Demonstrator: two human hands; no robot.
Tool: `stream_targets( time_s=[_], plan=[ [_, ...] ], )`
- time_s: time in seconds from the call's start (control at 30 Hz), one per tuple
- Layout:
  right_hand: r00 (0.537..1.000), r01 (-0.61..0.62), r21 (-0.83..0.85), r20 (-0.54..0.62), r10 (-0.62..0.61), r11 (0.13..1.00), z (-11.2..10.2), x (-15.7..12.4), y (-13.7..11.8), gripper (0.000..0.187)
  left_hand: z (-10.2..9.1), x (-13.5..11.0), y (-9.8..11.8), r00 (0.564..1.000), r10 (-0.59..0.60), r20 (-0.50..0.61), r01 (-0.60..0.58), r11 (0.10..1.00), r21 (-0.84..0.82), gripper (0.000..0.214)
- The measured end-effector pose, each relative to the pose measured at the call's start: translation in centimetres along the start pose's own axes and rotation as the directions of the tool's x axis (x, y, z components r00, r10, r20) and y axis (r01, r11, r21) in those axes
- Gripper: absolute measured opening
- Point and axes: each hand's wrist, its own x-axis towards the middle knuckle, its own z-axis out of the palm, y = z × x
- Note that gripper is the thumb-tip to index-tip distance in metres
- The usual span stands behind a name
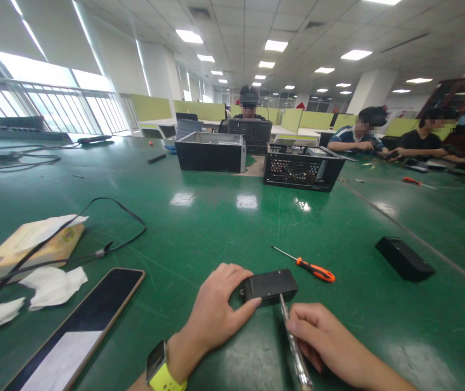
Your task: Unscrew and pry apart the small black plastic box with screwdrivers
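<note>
My left hand point(216, 309) grips the left end of a small black box point(271, 285) that lies flat on the green table, thumb and fingers closed round it. My right hand point(322, 336) is closed round a slim silver tool point(293, 342) whose tip touches the near edge of the black box. An orange-handled screwdriver point(307, 266) lies loose on the table just beyond the box. A watch with a yellow strap point(161, 372) is on my left wrist.
A phone point(89, 320) lies face up at the left, beside crumpled tissues point(53, 285), a tan box point(29, 247) and a black cable point(122, 209). Another black box point(403, 259) sits at the right. Two open computer cases point(211, 152) point(301, 167) stand farther back. Three people sit beyond.
</note>
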Motion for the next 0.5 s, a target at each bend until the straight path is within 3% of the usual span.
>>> stream_targets(
  time_s=[0.33,0.4,0.5],
  plan=[
    [0.999,-0.035,-0.121,-0.010,0.034,0.992,-0.3,-0.2,-0.4,0.047,0.1,0.0,0.2,0.998,-0.057,0.018,0.057,0.998,0.010,0.027],
    [0.999,0.001,-0.200,-0.049,-0.011,0.980,-0.5,-0.4,-0.7,0.047,0.1,-0.1,0.2,0.998,-0.064,0.024,0.064,0.998,0.010,0.027],
    [0.970,0.112,-0.381,-0.160,-0.184,0.918,-0.7,-0.9,-1.3,0.048,0.1,-0.1,0.2,0.997,-0.069,0.025,0.069,0.998,0.014,0.027]
  ],
)
